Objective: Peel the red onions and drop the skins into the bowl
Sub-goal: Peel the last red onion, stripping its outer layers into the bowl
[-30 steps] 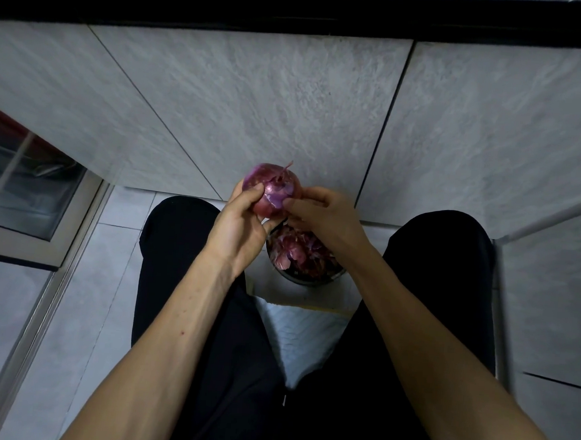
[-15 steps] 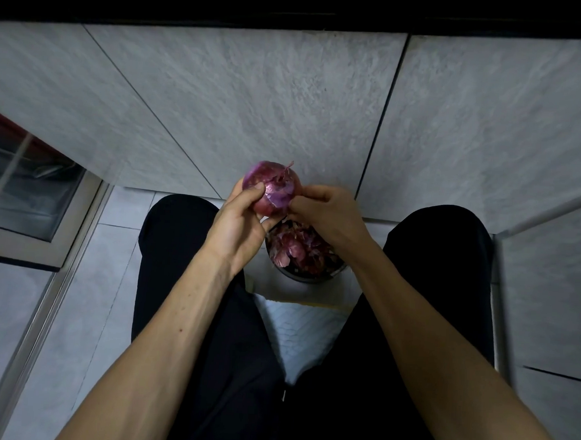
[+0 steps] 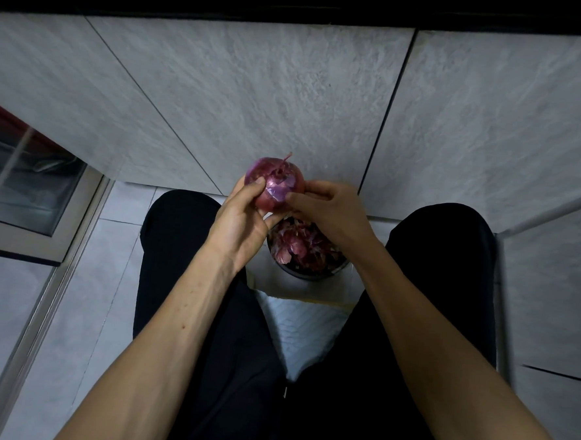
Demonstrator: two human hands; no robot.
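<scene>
As before, both hands grip onion (image 3: 273,182), unmoved

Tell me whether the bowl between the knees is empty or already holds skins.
It holds skins. The bowl shows a heap of red onion skins up near its rim, partly hidden by the right hand.

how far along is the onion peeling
Done: the bowl between the knees already holds a heap of red skins, so a fair amount of peeling is behind. In hand: the left hand grips an onion while the right hand picks at a loose flap of its skin. Left: this onion still wears most of its skin. No other onions show, so the remaining count is unknown.
</scene>
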